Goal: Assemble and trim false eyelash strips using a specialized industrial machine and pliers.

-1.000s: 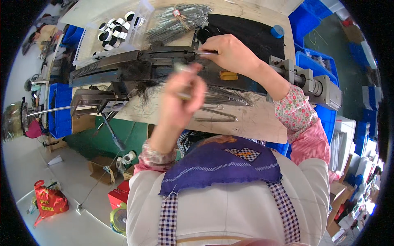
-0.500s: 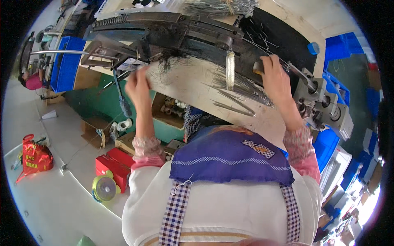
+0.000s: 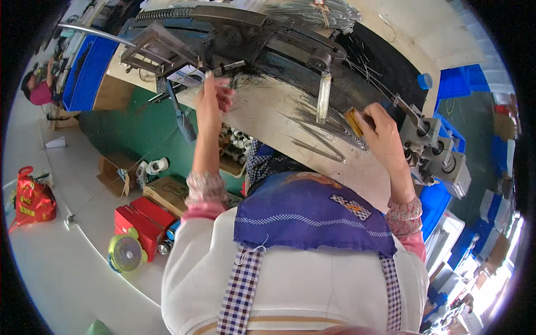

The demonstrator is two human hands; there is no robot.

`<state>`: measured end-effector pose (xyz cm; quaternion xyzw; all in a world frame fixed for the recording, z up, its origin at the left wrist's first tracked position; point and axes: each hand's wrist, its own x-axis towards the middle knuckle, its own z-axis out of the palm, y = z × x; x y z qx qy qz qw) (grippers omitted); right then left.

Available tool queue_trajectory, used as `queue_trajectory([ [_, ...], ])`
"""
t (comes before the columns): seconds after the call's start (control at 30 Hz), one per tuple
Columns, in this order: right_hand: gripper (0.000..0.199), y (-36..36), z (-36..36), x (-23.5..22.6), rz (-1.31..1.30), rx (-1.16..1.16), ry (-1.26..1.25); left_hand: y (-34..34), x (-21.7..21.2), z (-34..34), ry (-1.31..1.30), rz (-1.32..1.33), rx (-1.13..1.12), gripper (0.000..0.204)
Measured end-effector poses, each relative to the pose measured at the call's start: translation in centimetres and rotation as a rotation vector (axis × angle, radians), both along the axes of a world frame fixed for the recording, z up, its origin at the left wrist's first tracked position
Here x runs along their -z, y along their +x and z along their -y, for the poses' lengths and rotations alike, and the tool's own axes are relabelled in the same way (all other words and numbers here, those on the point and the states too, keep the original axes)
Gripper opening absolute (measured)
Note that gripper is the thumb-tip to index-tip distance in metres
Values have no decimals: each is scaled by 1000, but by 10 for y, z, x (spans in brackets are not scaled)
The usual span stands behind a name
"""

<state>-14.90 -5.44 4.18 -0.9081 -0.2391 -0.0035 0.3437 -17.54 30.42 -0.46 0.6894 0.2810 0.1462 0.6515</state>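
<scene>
My left hand is raised beside the metal frame of a dark bench machine, its fingers apart and nothing visible in them. A short metal bar sticks out just beyond its fingertips. My right hand grips a small yellow-brown block, whose exact kind I cannot make out. That block is over the end of a pile of thin metal rods on the wooden bench. Bent metal rods lie closer to me, and a pale upright strip hangs from the machine's arm.
Metal cylinder fittings stand at the bench's right end. A blue cap sits on the far right edge. Bundled wires lie at the back. Below on the left are a red box, a green fan and a red bag.
My right hand has come nearer to me with the yellow-brown block, away from the machine. The left hand has shifted right, its fingers now spread. The whole view has also turned slightly.
</scene>
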Motion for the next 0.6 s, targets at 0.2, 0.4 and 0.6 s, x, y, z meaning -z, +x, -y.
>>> queue_trajectory([
  [0.2,15,-28,19,-26,-246,157,169,32,20,-1,-358,-22,25,31],
  [0.4,11,-30,46,-48,-348,253,408,26,21,56,-486,352,-45,23],
  [0.6,11,-20,60,-74,-294,290,646,31,-76,217,-706,53,892,24],
])
